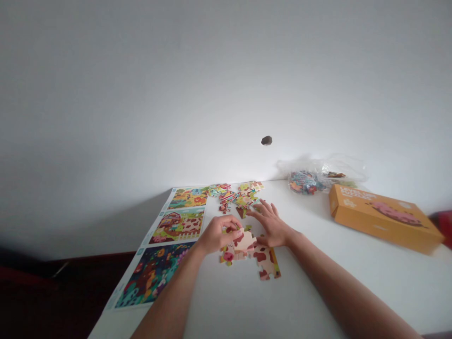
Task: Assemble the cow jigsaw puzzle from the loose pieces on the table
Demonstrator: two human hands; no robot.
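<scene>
On the bench (pixel 226 306), cow puzzle pieces (pixel 245 241) lie partly joined, left fingers (pixel 226 220) curled at their edge, pinch unclear, right fingers (pixel 266 208) spread. Uneven sideways pressure could pop the tabs apart.

From here, the red thing (pixel 443 227) beyond the far right end of the orange box (pixel 384 215) is cut off and blurred; left of the box, clear plastic (pixel 344 165) blurs whatever pieces (pixel 306 182) it wraps.
</scene>
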